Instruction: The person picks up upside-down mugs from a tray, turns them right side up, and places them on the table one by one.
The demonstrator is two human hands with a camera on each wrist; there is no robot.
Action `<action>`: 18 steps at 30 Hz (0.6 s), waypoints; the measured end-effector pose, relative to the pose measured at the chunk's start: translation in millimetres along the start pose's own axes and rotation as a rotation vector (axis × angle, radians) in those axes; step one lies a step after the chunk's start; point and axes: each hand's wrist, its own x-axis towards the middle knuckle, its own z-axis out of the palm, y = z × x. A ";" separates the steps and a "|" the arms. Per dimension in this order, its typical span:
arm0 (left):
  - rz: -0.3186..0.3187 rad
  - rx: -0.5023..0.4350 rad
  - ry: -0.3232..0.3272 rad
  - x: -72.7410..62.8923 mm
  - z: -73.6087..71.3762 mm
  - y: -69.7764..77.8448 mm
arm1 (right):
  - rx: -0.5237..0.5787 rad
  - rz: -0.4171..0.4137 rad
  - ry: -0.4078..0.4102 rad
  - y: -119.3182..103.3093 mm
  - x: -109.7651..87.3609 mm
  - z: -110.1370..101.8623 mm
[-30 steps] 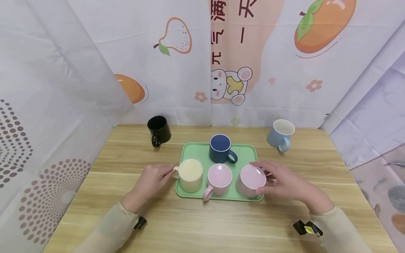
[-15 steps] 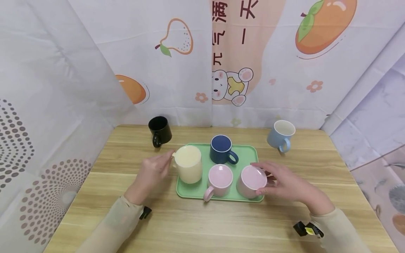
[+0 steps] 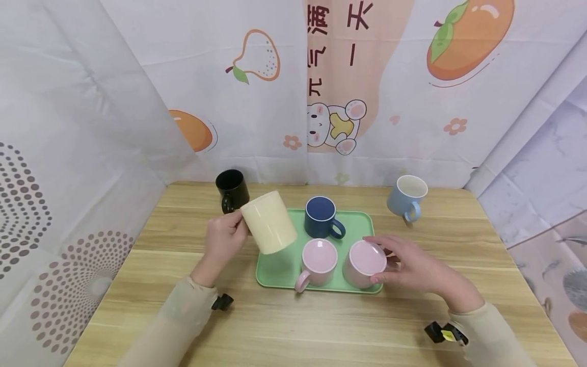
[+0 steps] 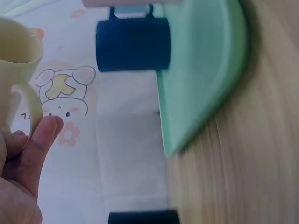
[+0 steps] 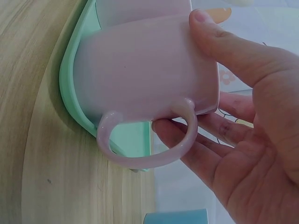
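My left hand (image 3: pixel 224 239) pinches the handle of a cream mug (image 3: pixel 269 223), which is raised and tilted above the left part of a green tray (image 3: pixel 284 270). The left wrist view shows thumb and fingers at the mug's handle (image 4: pixel 32 107). At the tray's right end my right hand (image 3: pixel 403 260) grips a pink mug (image 3: pixel 366 262) near its rim; its handle (image 5: pixel 149 156) points toward the right wrist camera. A second pink mug (image 3: pixel 318 261) stands on the tray to its left, handle toward the front. Behind that stands a dark blue mug (image 3: pixel 320 218), handle to the right.
A black mug (image 3: pixel 233 188) stands on the wooden table (image 3: pixel 293 326) at the back left, close behind my left hand. A light blue mug (image 3: pixel 407 196) stands at the back right. Printed curtains (image 3: pixel 270 117) hang along the table's back edge.
My left hand has lifted the cream mug off the tray's front left, moved it up and back, and tilted it. The right hand and its pink mug have stayed in place.
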 end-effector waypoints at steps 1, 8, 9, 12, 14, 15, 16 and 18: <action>-0.066 -0.052 -0.005 0.9 2.4 1.1 | 0.002 0.003 0.000 -0.1 0.0 -0.1; -0.466 -0.404 -0.031 7.1 19.3 9.8 | 0.004 0.014 -0.007 0.2 -0.2 -1.2; -0.507 -0.461 -0.041 7.9 21.5 11.7 | 0.003 0.014 -0.010 0.3 -0.1 -1.4; -0.619 -0.638 -0.069 9.2 28.8 17.0 | 0.007 0.022 -0.024 -0.6 1.7 -2.4; -0.688 -0.758 -0.091 9.4 34.0 21.3 | 0.013 0.031 -0.044 -2.4 4.5 -3.8; -0.718 -0.802 -0.097 9.5 36.6 23.2 | 0.023 0.036 -0.058 -3.8 6.3 -5.2; -0.738 -0.834 -0.102 9.4 39.4 24.6 | 0.035 0.048 -0.075 -5.5 8.4 -6.8; -0.767 -0.899 -0.105 9.7 44.6 27.7 | 0.069 0.075 -0.117 -8.8 13.4 -10.9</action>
